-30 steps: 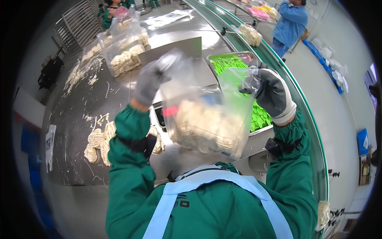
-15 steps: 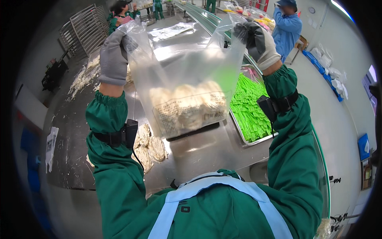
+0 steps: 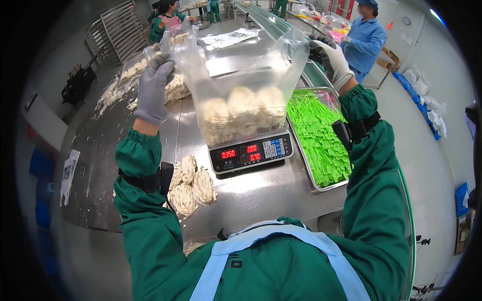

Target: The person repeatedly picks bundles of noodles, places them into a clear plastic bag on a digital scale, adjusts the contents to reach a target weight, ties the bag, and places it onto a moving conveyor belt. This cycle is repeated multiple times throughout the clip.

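Observation:
A clear plastic bag [image 3: 241,113] with printing on it stands upright on a digital scale [image 3: 251,153], whose red display is lit. Pale, rounded noodle bundles fill the lower part of the bag. My left hand [image 3: 153,90], in a grey glove, has its fingers curled at the bag's left handle. At the right handle is my right hand [image 3: 331,60], in a white and dark grey glove, its fingers closed by the plastic. Loose noodle bundles [image 3: 188,188] lie left of the scale. A metal tray [image 3: 321,188] of bright green plastic ties [image 3: 319,135] sits right of it.
Noodles and scraps [image 3: 113,93] cover part of the steel table [image 3: 145,165] on the left. White plastic bags [image 3: 231,38] lie farther back. A green conveyor [image 3: 271,25] runs behind. A person in blue [image 3: 364,42] stands at the far right, another in green [image 3: 163,22] at the far left.
The bag has come down onto the scale, whose display now shows in front of it. Both my hands have lowered with the handles. The person in blue has lowered an arm.

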Tool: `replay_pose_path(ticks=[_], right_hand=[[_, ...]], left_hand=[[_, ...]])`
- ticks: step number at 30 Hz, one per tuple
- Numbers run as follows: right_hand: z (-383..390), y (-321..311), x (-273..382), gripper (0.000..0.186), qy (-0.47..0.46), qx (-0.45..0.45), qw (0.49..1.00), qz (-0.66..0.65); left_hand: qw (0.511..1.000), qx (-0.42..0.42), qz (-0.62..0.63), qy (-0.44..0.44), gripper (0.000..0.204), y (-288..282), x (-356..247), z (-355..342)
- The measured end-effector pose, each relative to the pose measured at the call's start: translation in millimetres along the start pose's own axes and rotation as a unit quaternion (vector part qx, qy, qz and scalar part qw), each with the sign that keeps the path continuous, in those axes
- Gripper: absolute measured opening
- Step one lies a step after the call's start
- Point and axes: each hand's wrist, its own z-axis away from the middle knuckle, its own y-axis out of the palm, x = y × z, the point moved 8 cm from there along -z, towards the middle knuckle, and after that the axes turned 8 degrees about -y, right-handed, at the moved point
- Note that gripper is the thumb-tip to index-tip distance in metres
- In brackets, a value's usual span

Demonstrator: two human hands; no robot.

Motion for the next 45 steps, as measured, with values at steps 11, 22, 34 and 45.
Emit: replay_pose_path(ticks=[11,22,34,45], right_hand=[[1.2,11.0,56.7,0.048,-0.242,0.005,0.961,0.132],[0.4,70.4,57.3,0.060,-0.216,-0.083,0.875,0.425],[23.3,121.5,58.4,0.016,-0.070,0.114,0.991,-0.023],[188.3,117.2,48.9,0.031,-0.124,0.269,0.948,0.120]], left_hand=[[0.950,-0.099,-0.221,0.199,0.100,-5.3,-85.2,31.6],[0.907,-0.135,-0.246,0.313,0.114,27.3,-82.7,27.6],[0.991,0.064,0.102,0.053,0.036,61.7,-55.1,31.4],[0.965,0.252,-0.054,-0.054,0.016,147.5,32.9,128.9]])
